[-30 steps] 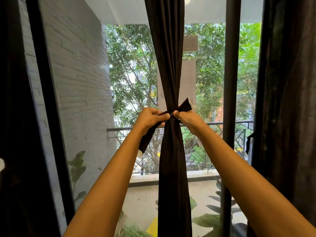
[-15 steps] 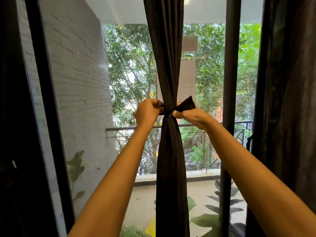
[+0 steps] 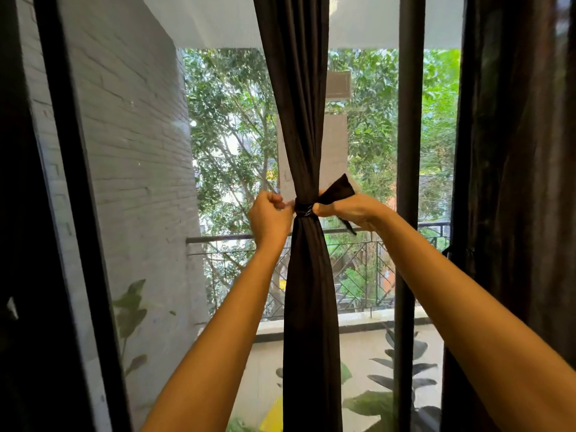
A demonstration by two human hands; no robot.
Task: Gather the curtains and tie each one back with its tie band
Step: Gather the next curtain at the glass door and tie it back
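Observation:
A dark brown curtain (image 3: pixel 307 307) hangs gathered into a narrow bundle in the middle of the window. A dark tie band (image 3: pixel 304 208) is cinched around its waist. My left hand (image 3: pixel 269 218) is fisted just left of the band, and what it grips is hidden inside the fist. My right hand (image 3: pixel 352 210) presses against the band's right side and holds its flared loose end, which sticks up and to the right. A second dark curtain (image 3: pixel 517 182) hangs loose along the right edge.
A dark vertical window frame post (image 3: pixel 408 182) stands just right of my right hand. Another dark frame bar (image 3: pixel 74 182) slants along the left. Behind the glass are a white brick wall (image 3: pixel 134 151), a balcony railing (image 3: pixel 358 263) and trees.
Both hands have moved apart sideways, drawing the band tight around the curtain. The band end no longer hangs below my left hand, and the flared end on the right stands out further.

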